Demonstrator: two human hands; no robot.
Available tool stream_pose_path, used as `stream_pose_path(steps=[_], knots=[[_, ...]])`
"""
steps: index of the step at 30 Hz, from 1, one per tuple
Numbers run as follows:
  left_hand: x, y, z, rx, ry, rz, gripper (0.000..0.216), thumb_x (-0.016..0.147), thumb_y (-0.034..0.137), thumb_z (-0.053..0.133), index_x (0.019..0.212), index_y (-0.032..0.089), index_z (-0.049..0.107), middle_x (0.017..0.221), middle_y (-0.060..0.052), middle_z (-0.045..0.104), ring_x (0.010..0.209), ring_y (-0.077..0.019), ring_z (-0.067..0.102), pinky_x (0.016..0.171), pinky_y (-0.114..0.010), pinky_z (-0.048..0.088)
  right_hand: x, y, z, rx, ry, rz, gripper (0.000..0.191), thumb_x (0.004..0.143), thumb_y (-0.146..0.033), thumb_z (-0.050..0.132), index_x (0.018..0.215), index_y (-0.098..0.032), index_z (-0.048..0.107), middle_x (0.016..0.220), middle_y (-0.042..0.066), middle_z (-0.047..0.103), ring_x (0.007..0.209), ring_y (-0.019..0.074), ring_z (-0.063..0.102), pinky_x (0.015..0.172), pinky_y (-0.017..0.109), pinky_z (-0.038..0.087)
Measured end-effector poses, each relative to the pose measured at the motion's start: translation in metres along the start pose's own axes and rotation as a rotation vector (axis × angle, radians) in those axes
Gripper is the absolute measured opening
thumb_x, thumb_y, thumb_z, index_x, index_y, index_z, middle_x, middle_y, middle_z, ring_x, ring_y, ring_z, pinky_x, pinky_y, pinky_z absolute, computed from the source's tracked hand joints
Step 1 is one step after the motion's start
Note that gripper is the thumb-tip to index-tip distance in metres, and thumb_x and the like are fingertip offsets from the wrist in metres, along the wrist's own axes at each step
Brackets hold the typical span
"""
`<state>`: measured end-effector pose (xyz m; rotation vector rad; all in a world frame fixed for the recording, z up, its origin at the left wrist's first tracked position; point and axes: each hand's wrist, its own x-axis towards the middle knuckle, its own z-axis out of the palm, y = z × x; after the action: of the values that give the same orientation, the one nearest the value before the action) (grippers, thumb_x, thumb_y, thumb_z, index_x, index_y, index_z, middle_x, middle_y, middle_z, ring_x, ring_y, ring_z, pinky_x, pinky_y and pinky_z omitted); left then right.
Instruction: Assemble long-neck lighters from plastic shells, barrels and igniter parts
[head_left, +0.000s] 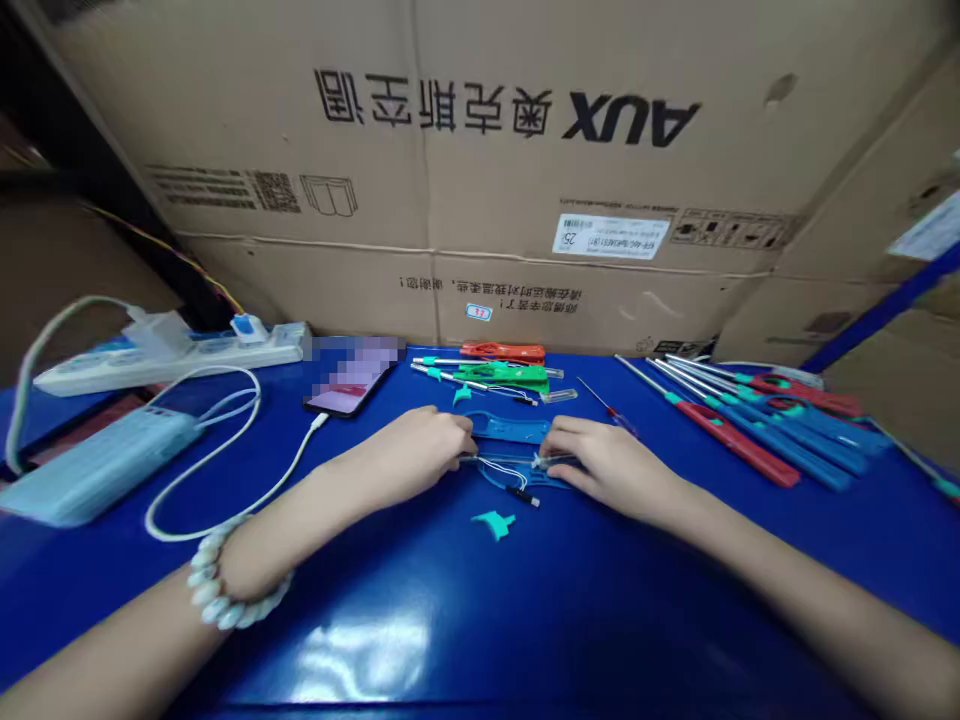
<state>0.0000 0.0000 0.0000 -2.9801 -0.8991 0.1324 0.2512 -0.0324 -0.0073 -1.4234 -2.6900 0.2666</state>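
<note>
Item: blue plastic shell [517,468], lying opened on the blue table [525,620] at centre, between the two hands, with thin white wires [501,470] and a black-tipped lead [523,494] showing inside it.

Left hand [420,450]: lying knuckles up at the shell's 9 o'clock, fingers curled and pinching at its left end; what exactly they are pinching is hidden. A white bead bracelet [225,590] is sitting on that wrist.

Right hand [607,462]: resting at the shell's 3 o'clock, fingertips closed down on a small white part [541,461] at the shell's right end.

Second blue shell half [510,427]: lying just beyond, at 12 o'clock, touching or nearly touching the first.

Teal trigger piece [493,522]: lying loose at 6 o'clock, near the shell, apart from both hands.

Further stock at 12 o'clock: green body [506,376], red body [502,351], both lying flat.

At 2 o'clock: a row of long-stemmed red and blue assembled units [757,425], lying side by side.

At 10 o'clock: phone [349,385] lying face up, white cable [225,470] looping toward a pale power bank [90,465]; power strip [172,355] behind.

Backdrop: cardboard cartons [487,170] standing along the table's far edge.
</note>
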Motion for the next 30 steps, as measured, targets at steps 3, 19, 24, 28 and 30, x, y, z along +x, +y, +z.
stream_pose_path(steps=[3,19,24,28,30], knots=[[0.004,0.002,-0.001,0.017,-0.015,-0.018,0.019,0.082,0.006,0.059,0.088,0.021,0.067,0.087,-0.001,0.064,0.076,-0.0187,0.063,0.068,-0.029,0.044,-0.001,-0.001,0.002,0.000,0.005,0.002,0.009,0.089,-0.020,0.055,0.094,-0.018,0.062,0.098,0.004,0.061,0.088,0.0194,0.061,0.075,0.030,0.048],[0.010,0.023,0.011,0.294,0.055,0.005,0.010,0.080,0.004,0.063,0.076,0.013,0.066,0.079,-0.006,0.066,0.069,-0.0186,0.064,0.069,-0.031,0.042,-0.003,-0.004,0.006,-0.127,0.015,0.011,0.009,0.088,-0.019,0.056,0.093,-0.018,0.063,0.096,0.005,0.062,0.088,0.0201,0.062,0.072,0.029,0.047],[0.011,0.029,0.015,0.352,0.065,0.008,0.010,0.080,0.006,0.064,0.072,0.012,0.066,0.073,-0.007,0.064,0.067,-0.0186,0.063,0.064,-0.029,0.041,-0.004,-0.012,0.001,-0.272,-0.009,-0.006,0.009,0.088,-0.021,0.057,0.092,-0.017,0.064,0.092,0.005,0.064,0.083,0.0207,0.062,0.071,0.031,0.044],[0.010,0.029,0.022,0.379,0.126,0.004,0.010,0.079,0.007,0.065,0.070,0.012,0.065,0.074,-0.007,0.064,0.064,-0.0180,0.061,0.064,-0.031,0.040,-0.004,-0.018,-0.003,-0.360,-0.024,-0.008,0.008,0.087,-0.022,0.060,0.087,-0.017,0.067,0.088,0.006,0.065,0.084,0.0225,0.062,0.071,0.033,0.043],[0.010,0.029,0.023,0.370,0.146,0.003,0.012,0.080,0.007,0.064,0.069,0.012,0.064,0.072,-0.007,0.064,0.064,-0.0179,0.061,0.064,-0.030,0.039,-0.004,-0.019,-0.003,-0.386,-0.041,-0.006,0.008,0.085,-0.021,0.061,0.087,-0.017,0.068,0.088,0.007,0.065,0.083,0.0230,0.062,0.070,0.032,0.043]])
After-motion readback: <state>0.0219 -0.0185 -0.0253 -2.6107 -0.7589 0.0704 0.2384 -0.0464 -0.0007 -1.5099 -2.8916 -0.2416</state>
